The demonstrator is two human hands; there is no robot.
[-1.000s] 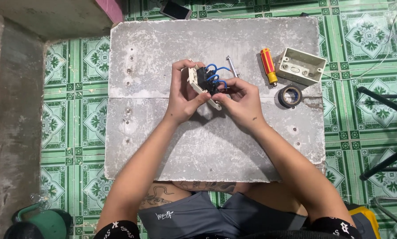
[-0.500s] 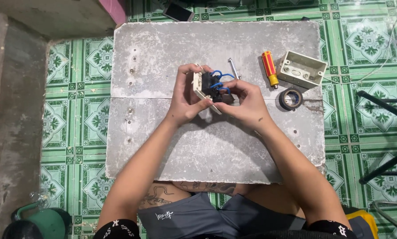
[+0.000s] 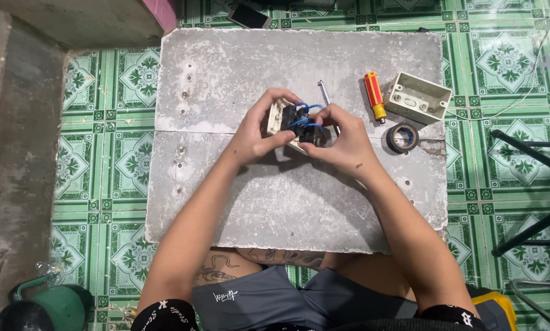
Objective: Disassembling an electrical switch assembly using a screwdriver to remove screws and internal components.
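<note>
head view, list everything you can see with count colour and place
switch plate: 1, cream with black back parts, held over slab middle
wires: a few, blue, looped at the plate's back
concrete slab: 1, grey, work surface
screwdriver: 1, red and yellow handle, slab right
metal shaft: 1, silver, above the hands
wall box: 1, cream, slab right edge
tape roll: 1, black, below the box
phone: 1, dark, floor at top
watering can: 1, green, bottom left
floor tiles: many, green patterned
left hand: 1, grips the plate
right hand: 1, pinches the plate's back
</note>
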